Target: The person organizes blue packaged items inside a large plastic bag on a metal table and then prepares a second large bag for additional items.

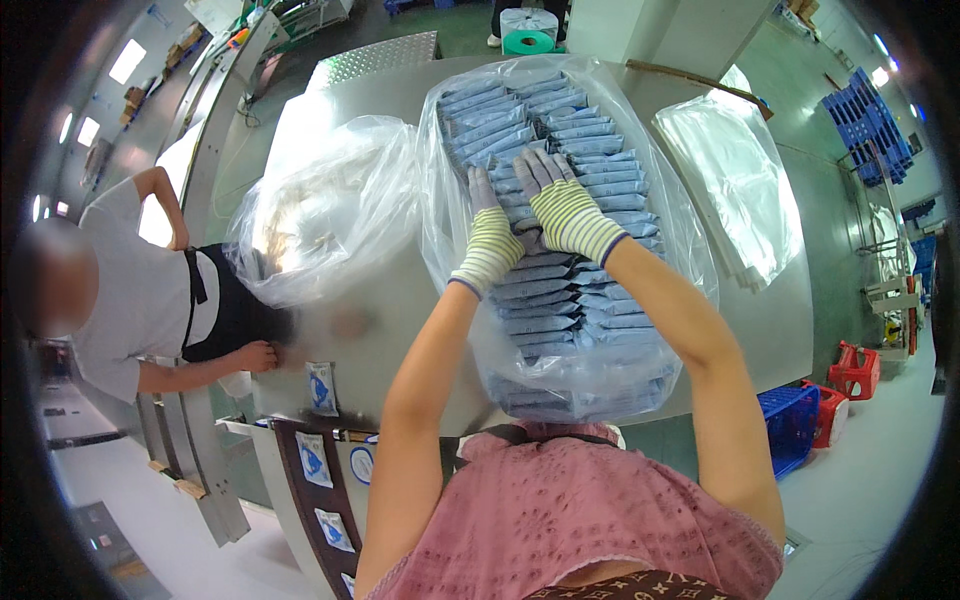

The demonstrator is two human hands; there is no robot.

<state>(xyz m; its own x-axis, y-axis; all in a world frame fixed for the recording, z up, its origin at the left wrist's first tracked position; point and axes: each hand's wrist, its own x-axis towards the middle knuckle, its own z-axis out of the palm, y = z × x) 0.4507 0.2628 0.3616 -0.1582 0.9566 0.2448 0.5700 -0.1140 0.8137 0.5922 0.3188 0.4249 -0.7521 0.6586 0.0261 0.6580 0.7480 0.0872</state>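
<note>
A large clear plastic bag [686,235] lies open on the metal table, packed with rows of small blue sachets [535,290] standing on edge. Both my hands wear striped yellow-and-white gloves with grey fingers. My left hand [487,238] rests along the left side of the sachets, fingers stretched toward the far end. Across the middle of the rows lies my right hand [566,208], its fingers extended and slightly apart on the packets. The two thumbs come close together between the hands. The sachets under my palms are hidden.
A second clear bag [325,215] sits left on the table [375,335], near a person [150,280]. One loose sachet [322,388] lies at the table edge, by a conveyor belt [302,475] carrying several more. Flat plastic bags [735,185] are stacked right; a blue crate [788,425] stands below.
</note>
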